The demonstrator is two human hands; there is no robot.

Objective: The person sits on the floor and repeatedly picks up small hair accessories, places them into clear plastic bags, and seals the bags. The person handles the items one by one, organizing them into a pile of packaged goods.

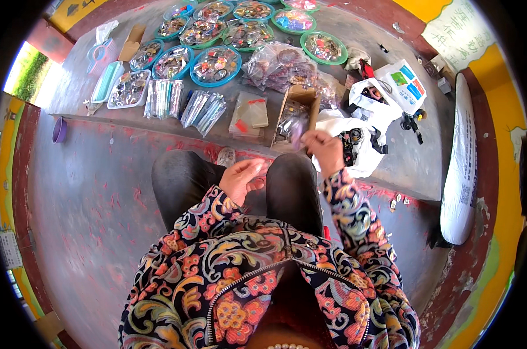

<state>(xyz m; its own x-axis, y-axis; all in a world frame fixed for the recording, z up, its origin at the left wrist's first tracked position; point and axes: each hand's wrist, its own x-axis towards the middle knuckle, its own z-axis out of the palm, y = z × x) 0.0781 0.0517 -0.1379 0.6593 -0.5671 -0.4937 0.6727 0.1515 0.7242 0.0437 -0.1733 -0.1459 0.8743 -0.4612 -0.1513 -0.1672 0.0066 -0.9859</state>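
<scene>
My left hand (241, 179) is raised over my lap between my knees. Its fingers lie together, half bent, with the thumb apart, and nothing shows in its grasp. At the near right corner of an open cardboard box (313, 100), my right hand (325, 150) is closed in a pinch. From its fingertips hangs a thin, purplish, see-through packet (297, 137), blurred, against the box opening. Inside the box lie several clear packets with dark small items (291, 118). Left of it, flat clear plastic bags (247, 119) with red marks are stacked on the platform.
Farther back stand several round baskets (215, 66) of small packaged items. Bundles of pens (163, 99) and a white tray (129, 89) are at the left. White plastic bags (365, 166) crowd the box's right side. A purple bucket (60, 130) stands beyond the platform's left front edge.
</scene>
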